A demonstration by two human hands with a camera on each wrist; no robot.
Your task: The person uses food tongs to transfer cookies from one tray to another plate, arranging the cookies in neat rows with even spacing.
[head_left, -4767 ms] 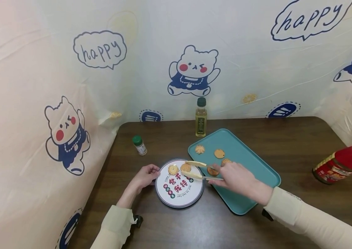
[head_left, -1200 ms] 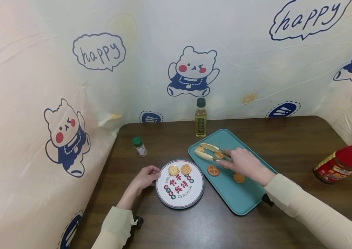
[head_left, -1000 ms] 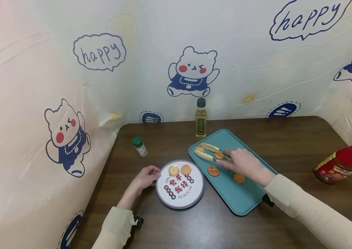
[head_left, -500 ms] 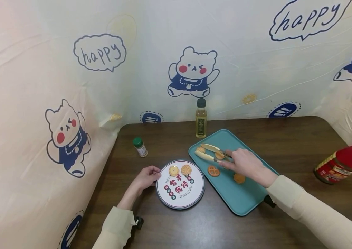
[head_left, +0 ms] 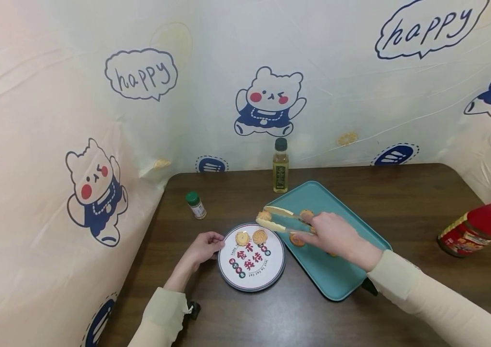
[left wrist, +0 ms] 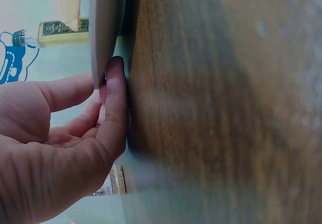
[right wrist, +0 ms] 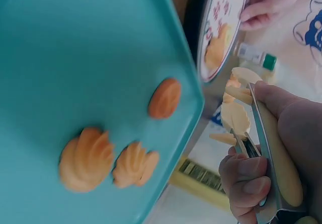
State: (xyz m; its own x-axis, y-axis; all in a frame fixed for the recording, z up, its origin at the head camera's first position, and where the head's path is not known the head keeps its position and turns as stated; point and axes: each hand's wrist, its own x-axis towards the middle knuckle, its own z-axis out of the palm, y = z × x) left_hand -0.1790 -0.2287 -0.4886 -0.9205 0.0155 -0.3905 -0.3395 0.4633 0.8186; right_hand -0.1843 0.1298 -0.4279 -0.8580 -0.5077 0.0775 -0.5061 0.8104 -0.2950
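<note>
My left hand (head_left: 204,248) pinches the left rim of a round white plate (head_left: 251,282) with red lettering, thumb above and fingers beneath in the left wrist view. Two cookies (head_left: 260,236) lie near the plate's far edge. My right hand (head_left: 336,238) grips a pair of tongs (head_left: 271,225) with cream tips. Between the tips is a star-shaped cookie (head_left: 264,215), lifted over the gap between plate and teal tray (head_left: 336,282). Several cookies stay on the tray, among them a pretzel-shaped one (head_left: 297,240) partly under the tongs; my right hand hides others.
An oil bottle (head_left: 280,171) stands behind the tray. A small green-capped shaker (head_left: 196,206) is beyond my left hand. At the far right stands a red bottle with a yellow cap (head_left: 472,229). A patterned sheet (head_left: 210,115) hangs behind the brown table (head_left: 401,193).
Earlier the tongs came back from the plate to the tray's far left corner. Since half a second ago, they have lifted the star-shaped cookie and moved left towards the plate. My left hand stays put.
</note>
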